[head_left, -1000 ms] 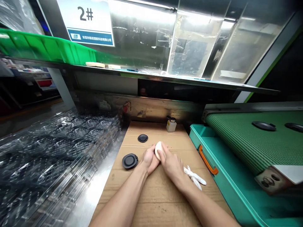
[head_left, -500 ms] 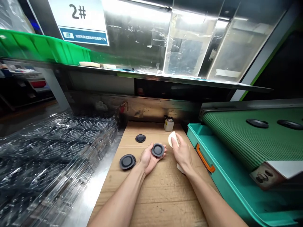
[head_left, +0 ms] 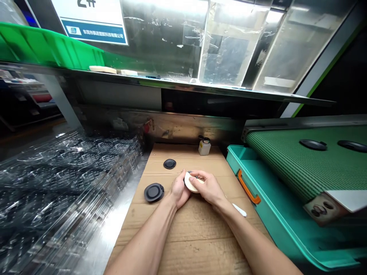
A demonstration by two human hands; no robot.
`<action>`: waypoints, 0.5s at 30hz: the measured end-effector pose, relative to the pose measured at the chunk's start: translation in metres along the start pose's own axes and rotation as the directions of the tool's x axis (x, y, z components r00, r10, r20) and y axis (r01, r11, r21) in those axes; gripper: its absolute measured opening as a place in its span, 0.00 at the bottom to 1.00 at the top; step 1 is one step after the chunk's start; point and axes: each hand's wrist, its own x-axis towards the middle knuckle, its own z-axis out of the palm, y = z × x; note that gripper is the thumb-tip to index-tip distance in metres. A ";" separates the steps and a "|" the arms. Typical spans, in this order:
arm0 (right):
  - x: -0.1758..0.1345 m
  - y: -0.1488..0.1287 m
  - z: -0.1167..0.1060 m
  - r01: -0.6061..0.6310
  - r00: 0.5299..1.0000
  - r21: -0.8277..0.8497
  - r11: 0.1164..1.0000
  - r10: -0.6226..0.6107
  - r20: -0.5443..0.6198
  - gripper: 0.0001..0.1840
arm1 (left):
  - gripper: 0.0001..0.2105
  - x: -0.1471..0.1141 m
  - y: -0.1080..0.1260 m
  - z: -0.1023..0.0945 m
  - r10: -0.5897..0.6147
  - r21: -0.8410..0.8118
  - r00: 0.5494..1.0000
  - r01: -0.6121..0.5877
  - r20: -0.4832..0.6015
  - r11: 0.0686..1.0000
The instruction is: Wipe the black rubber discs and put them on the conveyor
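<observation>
My left hand point(head_left: 179, 191) is closed around a round black plastic lid point(head_left: 194, 173), mostly hidden now behind a cream sponge pad point(head_left: 191, 185). Fingers of my right hand point(head_left: 209, 188) grip that pad and press it against the lid's face. To the left on the cardboard point(head_left: 195, 236) lie a small black disc point(head_left: 169, 164) and a larger black lid point(head_left: 154, 192). A white object point(head_left: 239, 210), partly covered by my right forearm, rests on the cardboard.
A small white bottle point(head_left: 204, 146) stands at the cardboard's back. Clear plastic trays point(head_left: 86, 179) are stacked at left. On the right, a teal bin point(head_left: 275, 217) sits below a green conveyor belt point(head_left: 286, 160) carrying black lids point(head_left: 313, 144). A metal shelf point(head_left: 177, 84) overhangs the back.
My right hand has moved left and brought the sponge pad onto the lid in my left hand, covering most of it. The view has tilted slightly down.
</observation>
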 end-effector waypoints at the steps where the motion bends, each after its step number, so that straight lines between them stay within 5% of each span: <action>1: 0.000 0.000 -0.002 -0.004 0.998 -0.017 1.000 0.005 0.059 0.18 | 0.17 -0.001 0.000 0.000 -0.006 -0.003 1.000 0.005 -0.015 1.000; 4: 0.000 0.002 -0.012 -0.054 0.985 -0.080 0.995 0.066 0.157 0.17 | 0.18 -0.002 0.001 0.001 -0.015 -0.019 0.999 0.015 -0.030 1.000; 9: 0.003 0.004 -0.015 0.012 0.999 -0.056 0.998 -0.014 -0.036 0.19 | 0.17 0.000 0.000 0.002 0.012 -0.001 1.000 -0.012 -0.009 1.000; 15: 0.001 0.002 -0.026 -0.043 0.975 -0.157 0.987 0.075 0.208 0.16 | 0.18 -0.002 0.000 0.001 0.017 0.010 1.000 -0.017 -0.006 1.000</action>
